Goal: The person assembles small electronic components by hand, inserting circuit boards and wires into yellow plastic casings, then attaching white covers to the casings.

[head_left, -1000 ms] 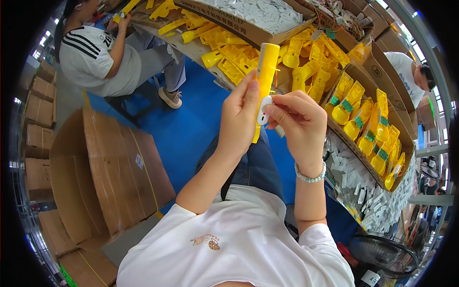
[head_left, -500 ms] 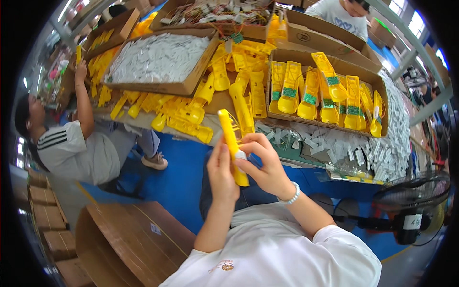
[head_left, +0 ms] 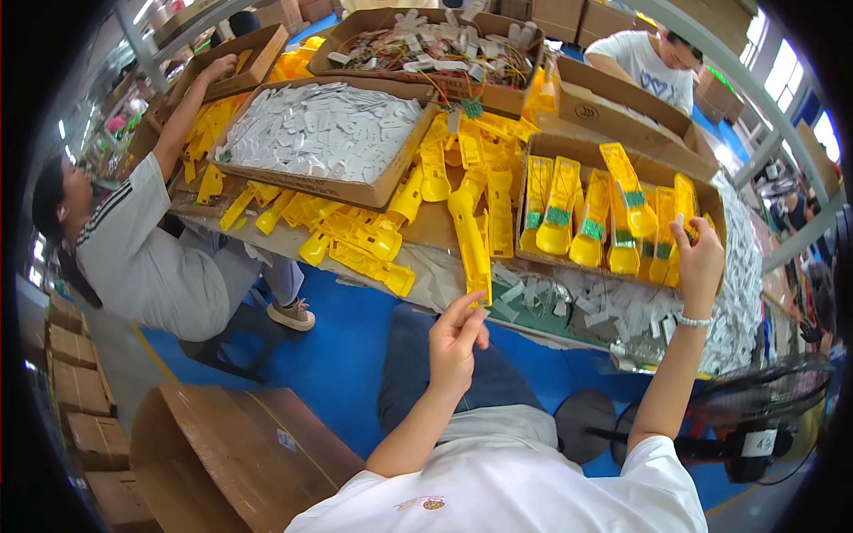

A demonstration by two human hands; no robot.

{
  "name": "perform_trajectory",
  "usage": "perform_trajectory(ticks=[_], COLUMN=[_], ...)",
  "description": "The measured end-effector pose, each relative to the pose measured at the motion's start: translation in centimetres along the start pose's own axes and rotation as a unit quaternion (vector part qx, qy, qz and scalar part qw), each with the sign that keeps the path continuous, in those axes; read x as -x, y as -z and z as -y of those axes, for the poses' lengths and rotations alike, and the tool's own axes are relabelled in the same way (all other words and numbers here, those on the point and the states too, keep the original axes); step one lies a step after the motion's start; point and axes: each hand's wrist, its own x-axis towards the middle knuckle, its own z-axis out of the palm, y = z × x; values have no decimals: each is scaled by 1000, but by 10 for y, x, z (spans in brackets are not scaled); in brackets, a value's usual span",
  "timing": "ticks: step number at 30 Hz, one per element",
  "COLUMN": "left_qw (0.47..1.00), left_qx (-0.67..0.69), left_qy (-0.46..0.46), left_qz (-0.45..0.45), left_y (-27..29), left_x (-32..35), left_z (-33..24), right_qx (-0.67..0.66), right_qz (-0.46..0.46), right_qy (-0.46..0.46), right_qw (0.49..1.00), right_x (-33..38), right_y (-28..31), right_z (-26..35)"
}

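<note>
My right hand (head_left: 702,258) is closed on the upper part of a yellow plastic casing (head_left: 683,194) at the right end of an open carton (head_left: 577,265). In that carton stand several similar casings, long with a scooped end, most with a green circuit board (head_left: 558,216) and thin wires. My left hand (head_left: 455,351) is at the table's front edge, index finger stretched out and the others loosely curled. Its index fingertip meets the near end of a long yellow casing (head_left: 469,235) that juts over the edge; a firm grip does not show.
Loose yellow casings (head_left: 355,226) lie left of centre. Behind them are a carton of white plastic parts (head_left: 315,129) and one of wired parts (head_left: 426,53). White pieces cover the right end. A black fan (head_left: 755,417) stands right, a big carton (head_left: 240,453) lower left. Two co-workers are nearby.
My hands have parted. The yellow casing that both held before me is gone from there; my right hand is now at the carton, my left at the long casing's end. The left co-worker's arm reaches farther.
</note>
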Motion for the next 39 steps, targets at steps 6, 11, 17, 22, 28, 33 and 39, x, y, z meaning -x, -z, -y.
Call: perform_trajectory(ticks=[6, 11, 17, 22, 28, 33, 39], left_qw=[991, 995, 999, 999, 997, 995, 952], left_qx=[-114, -89, -14, -21, -29, -21, -55], left_qy=[-73, -24, 24, 24, 19, -74, -301], left_qz=[-4, 44, 24, -6, -63, -56, -14], left_y=[48, 70, 74, 97, 110, 94, 70], left_x=[8, 14, 17, 25, 22, 16, -4], left_z=[19, 28, 37, 30, 19, -13, -68], right_qx=[131, -135, -25, -121, -608, -468, -641], right_qz=[80, 114, -12, -51, -23, -103, 407], right_qy=[137, 350, 529, 567, 215, 355, 187], right_qw=[979, 920, 848, 813, 764, 803, 624], right_x=[-53, -103, -101, -126, -269, -216, -9], right_y=[3, 5, -83, -115, -28, 46, 32], right_z=[54, 155, 256, 268, 264, 256, 247])
